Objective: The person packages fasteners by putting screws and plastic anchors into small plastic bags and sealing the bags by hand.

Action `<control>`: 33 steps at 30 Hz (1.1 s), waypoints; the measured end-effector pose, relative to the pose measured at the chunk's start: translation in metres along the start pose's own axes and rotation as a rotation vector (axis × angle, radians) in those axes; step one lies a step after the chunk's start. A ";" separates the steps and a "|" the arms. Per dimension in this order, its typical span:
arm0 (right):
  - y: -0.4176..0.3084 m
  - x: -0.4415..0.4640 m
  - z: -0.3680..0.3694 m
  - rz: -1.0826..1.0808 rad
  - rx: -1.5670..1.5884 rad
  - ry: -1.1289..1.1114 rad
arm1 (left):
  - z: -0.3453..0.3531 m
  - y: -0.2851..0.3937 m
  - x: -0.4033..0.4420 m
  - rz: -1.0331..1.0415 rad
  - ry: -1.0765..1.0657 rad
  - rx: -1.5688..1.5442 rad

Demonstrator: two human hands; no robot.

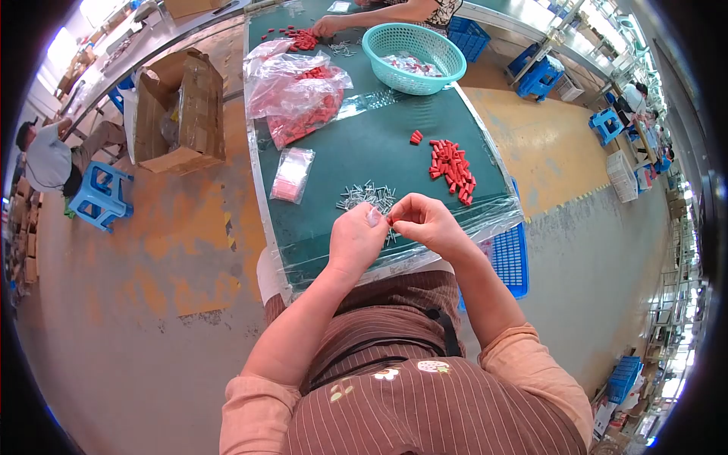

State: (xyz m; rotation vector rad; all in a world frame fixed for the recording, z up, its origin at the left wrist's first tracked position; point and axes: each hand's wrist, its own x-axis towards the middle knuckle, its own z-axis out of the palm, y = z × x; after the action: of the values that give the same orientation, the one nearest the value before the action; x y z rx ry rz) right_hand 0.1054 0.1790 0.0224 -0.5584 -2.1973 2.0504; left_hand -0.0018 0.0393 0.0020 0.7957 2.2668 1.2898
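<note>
My left hand (pixel 358 236) and my right hand (pixel 430 225) meet over the near end of the green table, both with fingers pinched. A small red piece (pixel 390 221) shows at my right fingertips and looks like a red wall plug. A shiny whitish patch is at my left thumb; what that hand grips is mostly hidden. Just beyond my hands lies a heap of silver screws (pixel 367 196). To the right is a pile of red wall plugs (pixel 452 168). A stack of small clear plastic bags (pixel 293 174) rests at the left.
A large clear bag of red plugs (pixel 303 114) lies at the left edge. Farther back stands a turquoise basket (pixel 413 47) holding small packets. Across the table, a co-worker's hand (pixel 326 26) touches red pieces. A blue crate (pixel 508 262) is below the right edge.
</note>
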 end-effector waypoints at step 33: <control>-0.025 -0.020 -0.007 -0.418 -0.736 0.133 | -0.010 0.000 -0.007 -0.062 -0.286 -0.501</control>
State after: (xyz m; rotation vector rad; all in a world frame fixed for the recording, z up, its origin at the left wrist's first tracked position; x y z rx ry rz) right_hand 0.1214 0.1781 0.0509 -0.2256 -2.6544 0.9539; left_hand -0.0028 0.0281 0.0074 0.6674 1.6338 1.5146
